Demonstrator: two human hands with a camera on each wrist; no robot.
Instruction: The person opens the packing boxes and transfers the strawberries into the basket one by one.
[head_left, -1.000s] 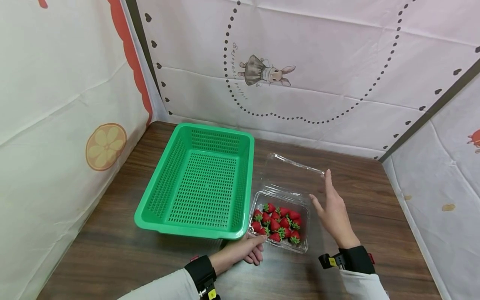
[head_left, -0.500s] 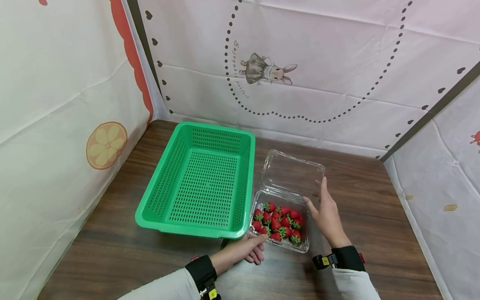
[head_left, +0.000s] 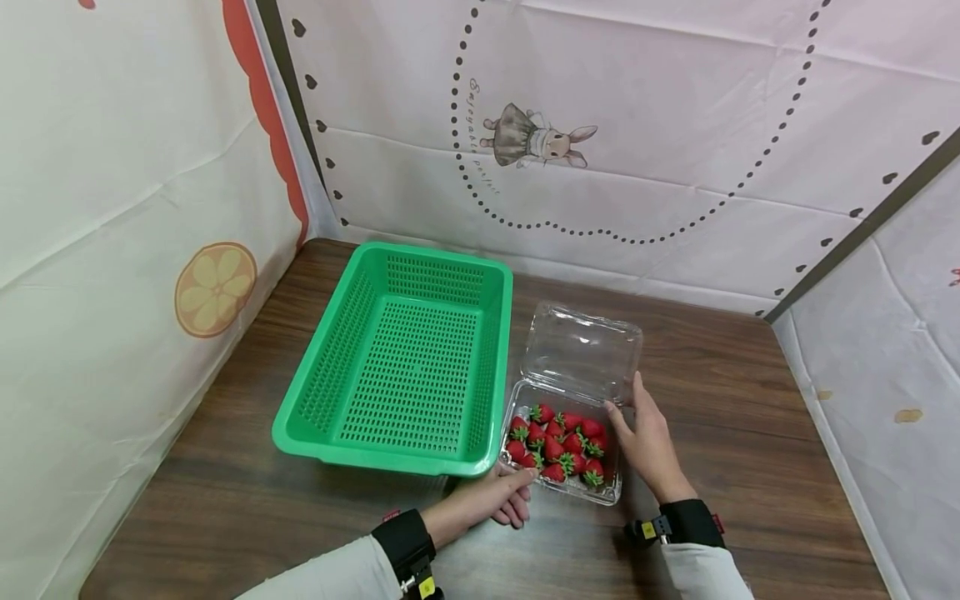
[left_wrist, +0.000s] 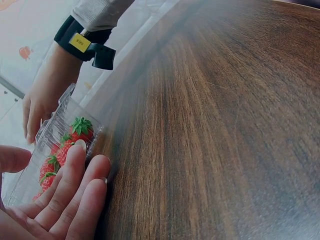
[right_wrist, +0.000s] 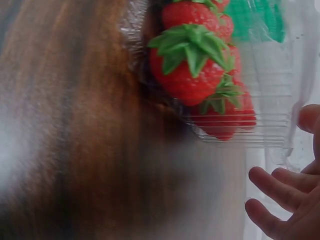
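Note:
A hinged clear plastic box (head_left: 600,487) filled with several strawberries (head_left: 553,448) sits on the wooden table, its transparent lid (head_left: 581,350) folded back away from me. My left hand (head_left: 491,500) holds the box by its near-left corner, thumb over the rim and fingers along the outer wall. In the left wrist view, strawberries (left_wrist: 62,150) show through the wall beside those fingers. My right hand (head_left: 648,442) is at the box's right side by the hinge, thumb near the rim. Its fingers (right_wrist: 275,187) are spread apart in the right wrist view, with the fingertips right at the lid's edge.
A green perforated plastic basket (head_left: 498,358) stands just left of the box, its near-right corner above my left hand. Printed white cloth (head_left: 637,108) hangs behind the wooden table (head_left: 727,400) and along both sides.
The lid has swung farther back and down toward the table. My right hand has moved left and nearer to me, following the lid's edge. The left hand has stayed at the corner.

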